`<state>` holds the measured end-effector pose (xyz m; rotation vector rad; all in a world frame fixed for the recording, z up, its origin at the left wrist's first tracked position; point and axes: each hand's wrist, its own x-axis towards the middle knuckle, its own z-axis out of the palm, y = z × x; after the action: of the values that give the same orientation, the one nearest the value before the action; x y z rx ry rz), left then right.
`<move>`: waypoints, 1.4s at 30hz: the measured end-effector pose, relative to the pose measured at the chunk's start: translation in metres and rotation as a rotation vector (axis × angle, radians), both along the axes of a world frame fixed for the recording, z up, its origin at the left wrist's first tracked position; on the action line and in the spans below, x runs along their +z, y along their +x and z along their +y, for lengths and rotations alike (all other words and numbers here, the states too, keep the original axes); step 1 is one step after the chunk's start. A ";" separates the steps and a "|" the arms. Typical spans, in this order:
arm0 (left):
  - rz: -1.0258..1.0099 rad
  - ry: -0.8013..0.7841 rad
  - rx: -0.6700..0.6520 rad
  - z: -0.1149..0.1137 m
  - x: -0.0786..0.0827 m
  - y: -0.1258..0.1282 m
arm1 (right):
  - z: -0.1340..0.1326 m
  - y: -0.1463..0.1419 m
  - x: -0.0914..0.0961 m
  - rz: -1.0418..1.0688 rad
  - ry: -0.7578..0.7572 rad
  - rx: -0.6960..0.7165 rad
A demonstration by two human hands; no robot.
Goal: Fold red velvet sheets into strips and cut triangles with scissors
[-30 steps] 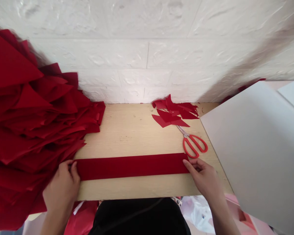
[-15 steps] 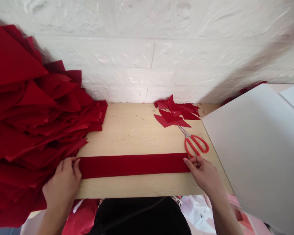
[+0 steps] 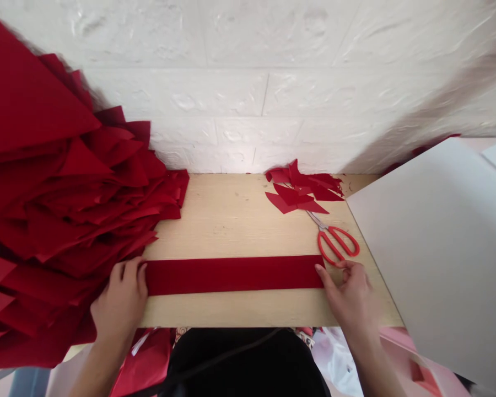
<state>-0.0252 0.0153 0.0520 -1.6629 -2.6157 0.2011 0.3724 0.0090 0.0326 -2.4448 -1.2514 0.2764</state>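
A long, dark red strip of fabric (image 3: 235, 274) lies flat across the wooden table, parallel to its front edge. My left hand (image 3: 122, 300) is closed on the strip's left end, thumb at the short edge and fingers bent. At the other end, my right hand (image 3: 350, 289) pinches the right corner, with the thumb on the cloth and the fingers curled behind. Just beyond my right fingers are scissors (image 3: 338, 242) with red handles, their blade tips under some red scraps (image 3: 301, 190).
A tall heap of red fabric pieces (image 3: 78, 204) fills the left side, next to my left forearm. A large white board (image 3: 442, 248) stands at the right. Behind the table (image 3: 215, 220) rises a white brick-patterned wall (image 3: 231, 88). Below the front edge is a red bag (image 3: 149, 358).
The view has shifted slightly, so the whole scene sits further right. Both hands stay at the two ends of the strip, which lies in nearly the same place.
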 end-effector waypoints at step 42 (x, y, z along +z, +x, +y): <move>0.295 0.286 -0.710 -0.016 -0.024 -0.016 | 0.027 -0.204 -0.016 -0.145 0.044 1.389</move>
<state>-0.0412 -0.0007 0.0281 -2.1141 -1.6305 0.0354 0.1686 0.0360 0.0170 -1.1559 -2.7426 0.3890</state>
